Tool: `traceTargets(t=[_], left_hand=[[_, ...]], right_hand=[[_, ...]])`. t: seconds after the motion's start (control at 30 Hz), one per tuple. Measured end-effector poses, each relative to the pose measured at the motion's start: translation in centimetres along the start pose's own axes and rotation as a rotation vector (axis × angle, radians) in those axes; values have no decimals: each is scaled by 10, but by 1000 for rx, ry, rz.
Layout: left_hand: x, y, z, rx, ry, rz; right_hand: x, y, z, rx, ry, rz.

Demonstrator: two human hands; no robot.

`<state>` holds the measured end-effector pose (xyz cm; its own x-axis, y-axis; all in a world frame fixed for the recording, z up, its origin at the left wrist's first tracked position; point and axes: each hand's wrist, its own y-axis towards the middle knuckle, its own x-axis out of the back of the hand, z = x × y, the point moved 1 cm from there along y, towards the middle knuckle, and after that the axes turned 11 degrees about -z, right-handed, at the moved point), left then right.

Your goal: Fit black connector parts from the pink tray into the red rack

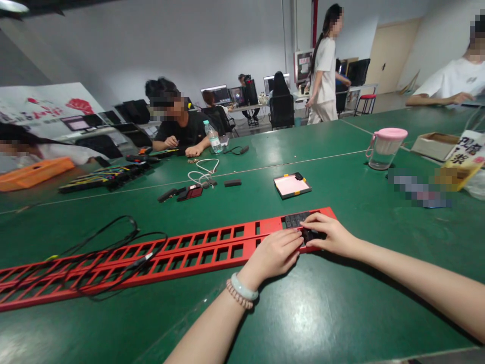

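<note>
A long red panel (248, 246) with two rows of rectangular cutouts lies across the table. Black socket-like modules (293, 220) sit in its far row at the right end. My right hand (335, 235) is closed around a black module (311, 235) in the near row, thumb on the near side and fingers on the far side. From the left, my left hand (272, 254) rests over the near edge of the panel, fingers stretched out and close together, their tips at that same module. What lies beneath its palm is hidden. Black cables (113, 258) are draped over the panel's left part.
Beyond the panel lie a shallow tray (292, 185), small black parts (232, 183) and a white cable (204, 172). A pink-lidded cup (386, 149) stands right, near a cardboard box (434, 146). A bottle (213, 137) stands by a seated person (182, 124); wired black strips (108, 177) lie left.
</note>
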<state>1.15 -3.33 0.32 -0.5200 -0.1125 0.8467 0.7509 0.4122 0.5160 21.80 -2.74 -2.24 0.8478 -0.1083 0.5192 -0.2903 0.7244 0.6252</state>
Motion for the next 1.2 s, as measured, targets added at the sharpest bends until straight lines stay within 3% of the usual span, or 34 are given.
traceTargets(t=[0.33,1.2], left_hand=[[0,1,1,16,3,18],[0,2,4,2,-15,15]], right_hand=[[-1,1,3,19,-14,69],[-4,4,1,-14,4,41]])
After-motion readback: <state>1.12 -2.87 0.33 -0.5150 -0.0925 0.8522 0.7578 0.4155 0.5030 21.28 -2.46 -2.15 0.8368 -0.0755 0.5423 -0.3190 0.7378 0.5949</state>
